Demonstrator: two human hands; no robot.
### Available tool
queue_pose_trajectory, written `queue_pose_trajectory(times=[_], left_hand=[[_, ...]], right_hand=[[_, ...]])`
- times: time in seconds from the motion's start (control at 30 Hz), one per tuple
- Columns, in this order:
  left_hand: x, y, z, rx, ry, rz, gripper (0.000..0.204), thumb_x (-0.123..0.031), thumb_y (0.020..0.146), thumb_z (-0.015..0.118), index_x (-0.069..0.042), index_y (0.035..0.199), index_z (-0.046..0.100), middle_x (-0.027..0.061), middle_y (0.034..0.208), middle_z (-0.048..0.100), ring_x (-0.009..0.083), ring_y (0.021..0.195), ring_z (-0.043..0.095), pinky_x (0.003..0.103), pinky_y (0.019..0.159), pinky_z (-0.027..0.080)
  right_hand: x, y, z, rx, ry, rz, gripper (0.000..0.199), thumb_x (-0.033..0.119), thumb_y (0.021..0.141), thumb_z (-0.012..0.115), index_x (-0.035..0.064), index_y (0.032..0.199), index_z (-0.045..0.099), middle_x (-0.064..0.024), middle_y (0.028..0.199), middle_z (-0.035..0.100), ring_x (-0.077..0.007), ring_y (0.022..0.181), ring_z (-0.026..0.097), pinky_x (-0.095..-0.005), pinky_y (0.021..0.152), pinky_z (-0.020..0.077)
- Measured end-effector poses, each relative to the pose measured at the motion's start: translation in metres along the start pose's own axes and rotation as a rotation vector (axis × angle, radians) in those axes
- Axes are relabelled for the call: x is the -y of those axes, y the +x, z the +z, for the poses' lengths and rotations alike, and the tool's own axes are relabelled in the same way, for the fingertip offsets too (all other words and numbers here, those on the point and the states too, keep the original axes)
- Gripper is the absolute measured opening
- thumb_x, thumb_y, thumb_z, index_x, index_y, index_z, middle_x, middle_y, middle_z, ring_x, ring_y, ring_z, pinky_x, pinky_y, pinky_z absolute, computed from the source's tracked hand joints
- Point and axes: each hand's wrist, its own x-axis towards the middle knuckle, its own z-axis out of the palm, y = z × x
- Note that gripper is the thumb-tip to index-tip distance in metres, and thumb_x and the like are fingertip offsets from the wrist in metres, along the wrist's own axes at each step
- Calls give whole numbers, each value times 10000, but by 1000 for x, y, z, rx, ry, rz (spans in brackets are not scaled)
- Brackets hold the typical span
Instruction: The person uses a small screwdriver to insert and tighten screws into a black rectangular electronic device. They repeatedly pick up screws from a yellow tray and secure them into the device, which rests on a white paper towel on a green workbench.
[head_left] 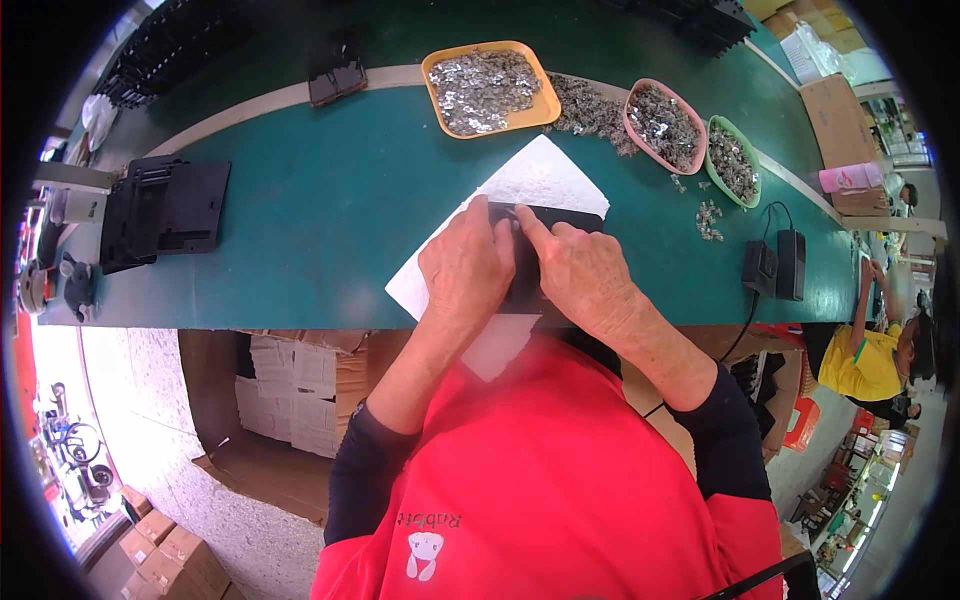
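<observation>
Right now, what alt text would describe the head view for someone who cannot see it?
A person's bare left hand and right hand touch a flat black piece over a white sheet on a green tabletop. Beyond them, a squarish yellow tray, an oval pink bowl and an oval green bowl hold small silvery parts.

That's a bright red top (570,470) they have on, white cartoon print (425,556) low down, black sleeves (372,465) coming out beneath.
</observation>
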Motion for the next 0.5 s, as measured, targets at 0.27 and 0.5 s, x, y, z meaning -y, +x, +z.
queue_pose_trajectory(times=[0.27, 0.5], left_hand=[[4, 0, 7, -86, 15, 97, 223, -205, 886, 575, 0, 971, 564, 189, 811, 663, 358, 735, 658, 453, 645, 503], [6, 1, 7, -57, -17, 90, 212, -199, 889, 566, 1, 961, 560, 195, 832, 664, 366, 742, 654, 462, 664, 495]], right_hand=[[8, -1, 4, -24, -166, -12, 549, 69, 803, 573, 111, 1349, 533, -81, 703, 595, -240, 565, 645, -354, 518, 535], [14, 7, -6, 56, -244, -50, 521, 82, 812, 573, 37, 1329, 527, -95, 703, 607, -241, 561, 650, -345, 513, 537]])
